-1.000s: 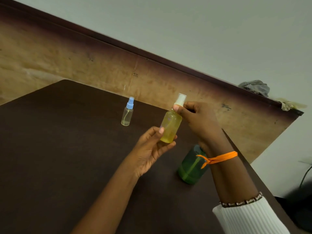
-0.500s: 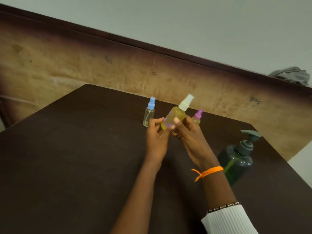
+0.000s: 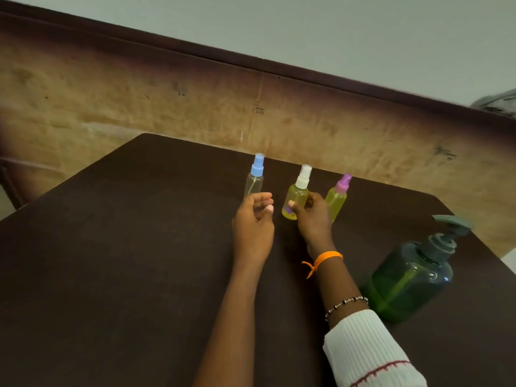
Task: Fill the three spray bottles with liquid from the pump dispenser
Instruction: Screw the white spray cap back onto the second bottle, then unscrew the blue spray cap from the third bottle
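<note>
Right hand [image 3: 311, 219] grips upright white-capped bottle [image 3: 296, 201], nozzle up; left hand [image 3: 255, 219] loosely curled, empty.

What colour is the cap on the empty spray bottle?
Light blue cap, seen in the head view.

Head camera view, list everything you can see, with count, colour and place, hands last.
blue-capped spray bottle: one, clear, looks empty, far left of the row.
white-capped spray bottle: one, yellow liquid, middle of the row.
purple-capped spray bottle: one, yellow liquid, right of the row.
pump dispenser: one, dark green, near right on the table.
table: one, dark brown.
cloth: one, grey, on the ledge at far right.
left hand: fingers loosely curled, holding nothing, just before the blue-capped bottle.
right hand: grips the white-capped bottle; orange band on the wrist.
</note>
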`<state>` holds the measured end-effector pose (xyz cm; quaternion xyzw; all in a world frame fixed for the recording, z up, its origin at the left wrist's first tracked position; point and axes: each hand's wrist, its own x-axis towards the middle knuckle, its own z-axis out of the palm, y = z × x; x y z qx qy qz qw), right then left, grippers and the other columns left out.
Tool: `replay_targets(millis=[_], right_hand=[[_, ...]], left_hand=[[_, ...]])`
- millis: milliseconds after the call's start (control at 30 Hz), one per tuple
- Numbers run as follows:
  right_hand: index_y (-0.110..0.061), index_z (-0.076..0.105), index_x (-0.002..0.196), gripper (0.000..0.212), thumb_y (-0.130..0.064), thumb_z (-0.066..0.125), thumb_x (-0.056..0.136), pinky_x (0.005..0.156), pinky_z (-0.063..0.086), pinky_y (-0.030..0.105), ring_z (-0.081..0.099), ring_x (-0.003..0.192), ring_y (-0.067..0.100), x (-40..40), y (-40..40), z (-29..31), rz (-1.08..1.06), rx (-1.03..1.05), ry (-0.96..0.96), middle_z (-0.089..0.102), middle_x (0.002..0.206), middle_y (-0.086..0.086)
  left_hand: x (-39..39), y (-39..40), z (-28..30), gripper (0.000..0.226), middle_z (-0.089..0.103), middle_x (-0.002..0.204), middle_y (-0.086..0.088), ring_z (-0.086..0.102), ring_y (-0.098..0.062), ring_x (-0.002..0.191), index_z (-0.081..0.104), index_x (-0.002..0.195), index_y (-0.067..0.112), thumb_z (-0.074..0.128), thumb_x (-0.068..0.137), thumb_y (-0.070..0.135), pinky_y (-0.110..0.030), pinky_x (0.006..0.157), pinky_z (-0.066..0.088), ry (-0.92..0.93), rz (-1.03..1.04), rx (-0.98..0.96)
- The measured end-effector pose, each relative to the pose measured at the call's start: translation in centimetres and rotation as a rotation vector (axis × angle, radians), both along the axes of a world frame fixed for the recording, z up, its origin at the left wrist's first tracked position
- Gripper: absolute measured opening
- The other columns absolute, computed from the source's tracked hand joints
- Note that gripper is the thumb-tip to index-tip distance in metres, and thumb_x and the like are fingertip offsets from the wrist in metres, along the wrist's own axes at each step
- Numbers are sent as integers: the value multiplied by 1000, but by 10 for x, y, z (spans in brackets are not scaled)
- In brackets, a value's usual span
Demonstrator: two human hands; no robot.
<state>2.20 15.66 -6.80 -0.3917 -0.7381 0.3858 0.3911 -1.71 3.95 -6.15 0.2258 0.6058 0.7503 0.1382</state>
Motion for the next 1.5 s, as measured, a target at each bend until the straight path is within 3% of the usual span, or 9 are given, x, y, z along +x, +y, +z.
replay_targets(millis=[200, 367, 467, 567, 633, 900, 1133, 1367, 1500], right_hand=[[-6, 57, 115, 39, -14, 72, 80, 83, 47, 36, 57, 95, 21, 5, -16, -1, -143, 126, -22, 61, 105, 7], [-7, 59, 96, 15, -1, 65, 84, 62, 42, 14, 50, 70, 6, 4, -45, 14, -92, 422, 203, 57, 91, 5], [-4, 59, 114, 29, -1, 64, 86, 78, 46, 12, 56, 87, 5, -20, -45, 17, 111, 331, 129, 61, 104, 8], [-4, 42, 137, 56, -4, 65, 85, 102, 41, 30, 50, 118, 17, -46, -42, 14, 221, 221, 55, 52, 131, 12], [-8, 38, 140, 63, -7, 68, 84, 103, 40, 34, 49, 122, 19, -59, -40, 16, 237, 143, 46, 52, 132, 10], [-14, 60, 94, 22, -14, 75, 78, 65, 44, 9, 60, 76, 6, -25, -46, 45, 208, 210, 113, 62, 81, -8], [-9, 64, 85, 26, -25, 81, 72, 56, 43, 11, 58, 60, -4, 49, -65, 90, 157, 157, 328, 65, 72, -6], [-14, 52, 69, 43, -53, 64, 81, 51, 34, 22, 46, 55, 9, 75, -72, 109, -68, 581, 129, 51, 60, -7], [-19, 37, 56, 50, -56, 54, 86, 47, 24, 26, 42, 57, 16, 81, -84, 115, -241, 565, -71, 40, 54, -6]], left_hand=[[-1, -4, 2, 27, 64, 100, 6, 62, -9, 96, 59, 92, 31, 53, 90, 5, -25, 84, 51, -49, 46, 32], [-6, -9, 5, 23, 64, 99, 3, 64, -11, 91, 60, 92, 28, 53, 90, 6, -26, 80, 52, -138, 126, 77], [-7, -11, 7, 24, 63, 96, 5, 63, -10, 89, 60, 92, 25, 50, 92, 4, -25, 80, 52, -162, 164, 103], [-10, -12, 8, 26, 62, 95, 3, 62, -6, 87, 60, 94, 22, 45, 92, 0, -23, 78, 51, -162, 196, 121], [-11, -12, 8, 27, 61, 94, 4, 61, -5, 86, 59, 98, 18, 42, 93, -2, -21, 77, 51, -163, 213, 120], [-6, -12, 11, 27, 56, 113, 1, 56, -2, 98, 57, 95, 32, 50, 91, 6, -14, 77, 45, -78, 164, 115], [17, -10, 24, 36, 68, 110, -5, 63, -20, 107, 66, 101, 26, 76, 66, 24, -32, 83, 53, -129, -394, 393], [31, -13, 38, 36, 73, 89, -1, 69, -12, 80, 60, 100, 11, 72, 66, 5, -21, 70, 55, -244, -492, 470], [28, -16, 37, 35, 73, 87, -1, 69, -10, 79, 64, 97, 10, 68, 62, 4, -20, 69, 54, -223, -465, 480]])
